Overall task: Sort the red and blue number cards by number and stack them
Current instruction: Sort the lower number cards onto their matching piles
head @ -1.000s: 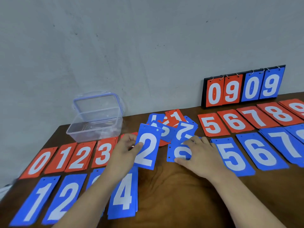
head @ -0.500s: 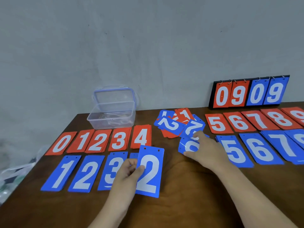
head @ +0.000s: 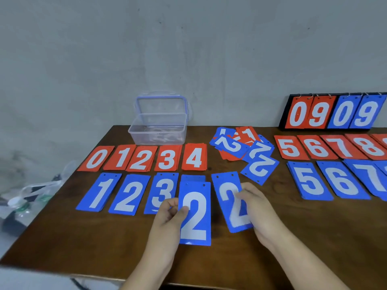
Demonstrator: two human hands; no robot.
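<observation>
- Fingers (head: 168, 203) of the left hand (head: 167, 220) are curled, thumb on the face and the rest behind. They pinch the left edge of a blue plastic card with a white 2 (head: 195, 216).
- Right hand (head: 262, 214): fingers (head: 246, 192) curled over the right edge of a second blue 2 card (head: 228, 197), gripping it. Lifted or flat on the brown wooden desk (head: 303, 237): cannot tell.
- Held: two blue 2 cards, side by side, just apart.
- Loose heap (head: 227, 144): three blue 2 cards and one red 1 readable; others buried.
- Sorted at left: five red piles (head: 166, 158) (0–4) and four blue piles (head: 127, 195) (1, 2, 3, one covered by the held card).
- At right: red 5–8 (head: 291, 148) and blue 5–7 (head: 307, 181); further piles cut by the frame edge.
- One clear plastic box (head: 159, 130), lid up. One black flip scoreboard (head: 333, 114) reading 0909.
- Versus 0.5 s ago: right hand was on the heap; now off it, with the second card beside the first. Left grip unchanged.
</observation>
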